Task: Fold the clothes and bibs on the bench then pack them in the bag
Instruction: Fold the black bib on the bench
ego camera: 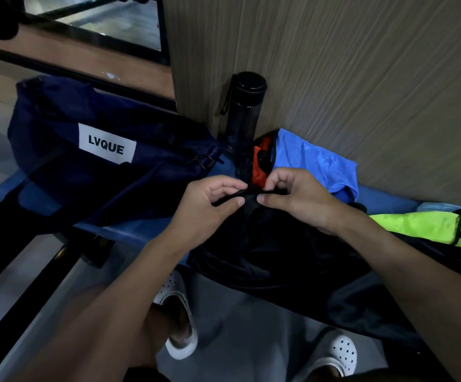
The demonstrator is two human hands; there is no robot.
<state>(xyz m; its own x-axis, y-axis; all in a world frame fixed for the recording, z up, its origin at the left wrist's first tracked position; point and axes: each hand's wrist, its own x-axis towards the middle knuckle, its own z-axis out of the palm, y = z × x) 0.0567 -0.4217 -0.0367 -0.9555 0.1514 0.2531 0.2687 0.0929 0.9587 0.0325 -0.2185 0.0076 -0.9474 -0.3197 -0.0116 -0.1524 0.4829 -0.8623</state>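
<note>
1. Head view, the grip: the left hand (210,205) and the right hand (295,199) sit close together, thumbs nearly tip to tip. Each pinches the upper edge of the black garment (265,252) between its thumb and curled fingers. Both grips are narrow and hold cloth.
2. The black garment is dark, smooth, faintly glossy fabric, crumpled and unfolded. From the grip it spreads toward the person across the blue bench (130,230) and hangs over the near edge. What kind of garment it is cannot be told.
3. Just beyond the grip, an orange bib (259,172) lies bunched. It touches a blue garment (314,164) with black edging, which lies rumpled beyond and right of the right hand, against the wood-grain wall panel (334,64).
4. Right of the grip, past the right forearm, a neon yellow-green bib (422,226) with black trim lies flat on the bench.
5. Left of the grip, the navy bag (108,172) sits slumped on the bench, with a white label reading LVQUE. Whether it is open cannot be told.
6. Beyond the grip, between the bag and the blue garment, a black bottle (244,111) stands upright against the wall panel.
7. Nearer the person than the grip, two white perforated clogs (178,312) stand on the floor.
</note>
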